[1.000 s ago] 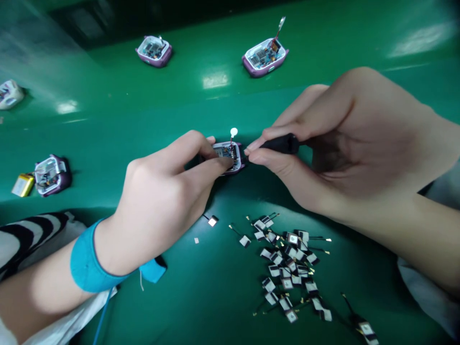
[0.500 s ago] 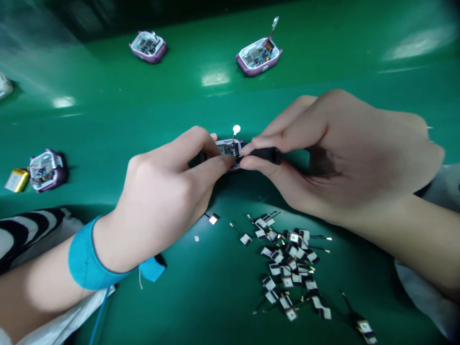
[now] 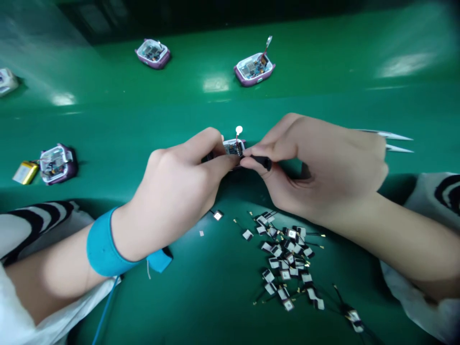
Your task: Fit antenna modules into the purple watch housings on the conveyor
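Observation:
Near the centre is an open purple-and-white smartwatch case (image 3: pixel 232 147) with a circuit board inside. A round white disc (image 3: pixel 239 130) on a thin red wire stands up from it. My left hand (image 3: pixel 187 177), with a blue wrist strap (image 3: pixel 108 244), is closed around the case's left side, its thumb pressing along the near edge. My right hand (image 3: pixel 316 158) pinches a small black part (image 3: pixel 263 162) between thumb and forefinger at the case's right edge. The fingers hide most of the case and exactly where the part meets it.
More open watch cases lie at the far left (image 3: pixel 153 53), far right (image 3: pixel 254 70) and left (image 3: pixel 56 164), the last beside a yellow battery (image 3: pixel 26 173). Nearer lie many small antenna modules (image 3: pixel 289 258) with leads. Tweezers (image 3: pixel 398 135) show beyond my right hand.
My right hand has turned and drawn in leftward, uncovering the tweezers' tips. My left hand stays on the case. The view has shifted slightly.

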`<action>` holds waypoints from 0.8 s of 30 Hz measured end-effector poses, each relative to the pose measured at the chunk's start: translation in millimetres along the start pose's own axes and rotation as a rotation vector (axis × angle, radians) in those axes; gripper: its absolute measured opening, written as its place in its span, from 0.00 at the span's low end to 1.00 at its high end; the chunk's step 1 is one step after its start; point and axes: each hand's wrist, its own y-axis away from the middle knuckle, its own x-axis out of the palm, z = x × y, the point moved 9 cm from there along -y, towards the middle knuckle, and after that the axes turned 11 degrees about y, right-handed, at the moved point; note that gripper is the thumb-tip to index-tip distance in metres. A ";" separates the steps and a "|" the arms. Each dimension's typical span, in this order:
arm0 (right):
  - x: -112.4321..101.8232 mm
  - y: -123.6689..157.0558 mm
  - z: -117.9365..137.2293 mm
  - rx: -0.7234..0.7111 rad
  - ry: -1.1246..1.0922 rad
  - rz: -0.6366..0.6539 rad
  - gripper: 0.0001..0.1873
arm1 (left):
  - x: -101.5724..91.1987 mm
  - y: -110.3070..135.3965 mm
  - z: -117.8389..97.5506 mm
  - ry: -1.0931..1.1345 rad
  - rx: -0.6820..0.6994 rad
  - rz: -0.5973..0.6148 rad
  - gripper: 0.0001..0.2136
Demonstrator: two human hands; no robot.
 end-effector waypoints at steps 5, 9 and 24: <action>-4.0 -3.9 -26.3 0.178 -0.208 0.024 0.07 | 2.1 0.4 2.9 0.099 -0.025 -0.017 0.10; 2.3 -6.6 -49.2 0.256 -0.503 0.139 0.02 | -0.5 -0.9 2.5 0.127 0.012 -0.027 0.08; 32.2 -2.4 -44.2 0.091 -0.348 0.554 0.03 | -8.6 -2.4 -1.3 0.162 -0.125 -0.001 0.05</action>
